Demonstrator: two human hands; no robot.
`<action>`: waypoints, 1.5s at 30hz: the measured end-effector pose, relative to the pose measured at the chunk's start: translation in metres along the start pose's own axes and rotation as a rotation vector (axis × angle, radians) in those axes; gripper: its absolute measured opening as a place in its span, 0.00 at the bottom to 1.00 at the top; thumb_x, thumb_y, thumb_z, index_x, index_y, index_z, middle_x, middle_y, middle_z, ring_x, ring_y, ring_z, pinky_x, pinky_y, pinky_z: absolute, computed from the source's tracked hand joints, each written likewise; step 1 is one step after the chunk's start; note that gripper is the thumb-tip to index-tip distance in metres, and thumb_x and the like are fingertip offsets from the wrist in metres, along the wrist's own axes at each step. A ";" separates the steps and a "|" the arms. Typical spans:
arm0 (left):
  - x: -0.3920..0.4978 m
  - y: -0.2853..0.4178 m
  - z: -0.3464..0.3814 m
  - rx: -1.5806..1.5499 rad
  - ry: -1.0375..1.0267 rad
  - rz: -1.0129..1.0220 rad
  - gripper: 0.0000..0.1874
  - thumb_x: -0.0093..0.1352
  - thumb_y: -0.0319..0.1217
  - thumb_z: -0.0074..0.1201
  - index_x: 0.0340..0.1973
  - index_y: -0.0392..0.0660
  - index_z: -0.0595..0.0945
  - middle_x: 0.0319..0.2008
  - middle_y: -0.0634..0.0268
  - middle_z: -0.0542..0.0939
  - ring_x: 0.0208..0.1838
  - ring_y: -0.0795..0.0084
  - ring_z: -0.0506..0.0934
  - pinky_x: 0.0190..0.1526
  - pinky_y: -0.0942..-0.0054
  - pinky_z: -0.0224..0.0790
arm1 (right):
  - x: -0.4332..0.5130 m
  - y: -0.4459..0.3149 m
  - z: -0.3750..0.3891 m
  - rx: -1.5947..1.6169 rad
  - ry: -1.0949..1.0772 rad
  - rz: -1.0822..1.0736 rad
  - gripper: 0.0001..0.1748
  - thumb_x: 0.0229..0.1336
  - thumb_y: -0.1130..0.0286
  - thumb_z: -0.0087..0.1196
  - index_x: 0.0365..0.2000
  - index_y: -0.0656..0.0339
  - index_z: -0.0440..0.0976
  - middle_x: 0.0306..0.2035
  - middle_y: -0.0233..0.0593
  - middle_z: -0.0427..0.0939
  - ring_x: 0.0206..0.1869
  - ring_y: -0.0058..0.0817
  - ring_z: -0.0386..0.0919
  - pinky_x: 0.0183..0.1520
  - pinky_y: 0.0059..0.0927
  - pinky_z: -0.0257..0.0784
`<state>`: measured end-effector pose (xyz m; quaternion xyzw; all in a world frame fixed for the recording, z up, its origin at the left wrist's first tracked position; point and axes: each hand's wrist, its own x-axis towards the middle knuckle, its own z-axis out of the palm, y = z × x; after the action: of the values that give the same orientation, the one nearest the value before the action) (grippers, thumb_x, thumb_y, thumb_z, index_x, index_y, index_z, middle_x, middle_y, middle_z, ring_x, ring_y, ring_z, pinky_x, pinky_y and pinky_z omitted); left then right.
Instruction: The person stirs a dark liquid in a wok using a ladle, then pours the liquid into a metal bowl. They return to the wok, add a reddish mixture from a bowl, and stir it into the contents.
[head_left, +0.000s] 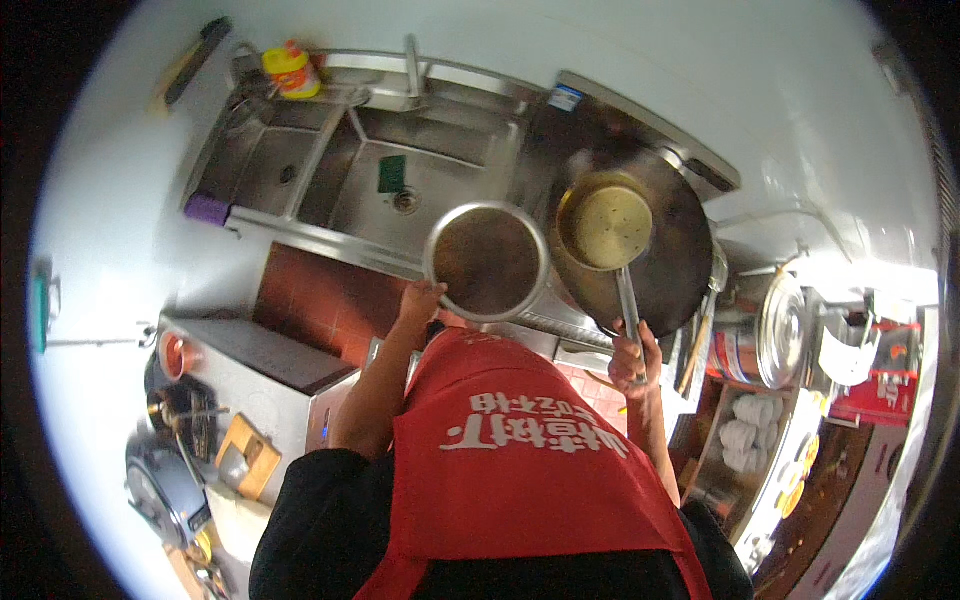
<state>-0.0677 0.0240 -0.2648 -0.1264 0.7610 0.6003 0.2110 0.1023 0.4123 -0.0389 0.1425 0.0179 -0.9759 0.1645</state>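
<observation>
My left hand (424, 301) grips the near-left rim of a round metal pot (484, 207), which is held between the sink and the stove. The pot's inside looks dark brown; whether it is liquid cannot be made out. In my right hand (634, 361) is the handle of a long-handled metal dipper (613, 225), held over a large dark wok (684, 240). A pale yellowish surface with dark specks shows inside the dipper. The dipper covers part of the wok's left side.
Beyond the pot lies a two-basin steel sink (450, 154) with a green scouring pad (391, 174). A yellow bottle (292, 73) stands behind it. At left are a counter (277, 367) and a rice cooker (166, 491). A steel lid (781, 330) and shelved bowls (742, 442) are at right.
</observation>
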 end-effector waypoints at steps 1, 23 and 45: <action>-0.004 0.005 -0.002 -0.109 -0.053 -0.008 0.14 0.70 0.37 0.60 0.35 0.36 0.83 0.23 0.63 0.81 0.22 0.73 0.77 0.20 0.70 0.67 | 0.000 -0.015 -0.004 -0.041 -0.006 -0.055 0.28 0.75 0.51 0.37 0.56 0.67 0.69 0.24 0.33 0.71 0.17 0.21 0.69 0.17 0.28 0.68; -0.028 0.041 -0.011 -0.178 -0.067 -0.132 0.12 0.70 0.36 0.61 0.36 0.39 0.79 0.21 0.63 0.78 0.15 0.72 0.74 0.16 0.71 0.69 | 0.005 -0.099 -0.063 -0.917 0.794 -0.066 0.15 0.70 0.54 0.46 0.37 0.55 0.69 0.19 0.29 0.69 0.17 0.22 0.67 0.18 0.29 0.62; 0.000 -0.010 0.002 -0.422 -0.094 -0.083 0.12 0.70 0.34 0.60 0.37 0.35 0.84 0.21 0.69 0.78 0.18 0.77 0.71 0.21 0.71 0.64 | 0.031 0.062 0.057 -1.236 0.676 0.150 0.14 0.69 0.57 0.47 0.39 0.59 0.70 0.21 0.33 0.70 0.13 0.21 0.66 0.14 0.25 0.59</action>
<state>-0.0626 0.0230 -0.2739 -0.1710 0.6019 0.7423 0.2398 0.0787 0.3390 0.0072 0.3188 0.6089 -0.6753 0.2674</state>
